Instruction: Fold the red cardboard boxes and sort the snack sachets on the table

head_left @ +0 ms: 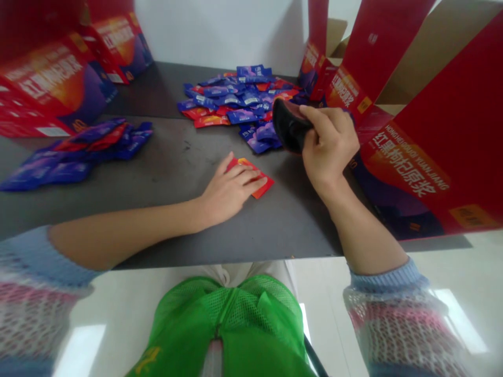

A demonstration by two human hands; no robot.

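Note:
My left hand (228, 193) lies with its fingers stretched out over a red-orange sachet (264, 187) on the dark grey table, covering most of it. To the right, my right hand (330, 144) is raised above the tabletop. Its fingers are closed on a black curved object (291, 125) with a dark reddish upper side; its exact kind I cannot make out. Just beyond both hands is a heap of blue and red sachets (239, 99), partly hidden by the black object.
A smaller pile of sachets (78, 152) lies on the left of the table (157, 183). Red printed cartons (43, 78) stand behind it. Tall open red cartons (424, 157) line the right side. A white wall (220, 31) rises behind the heap.

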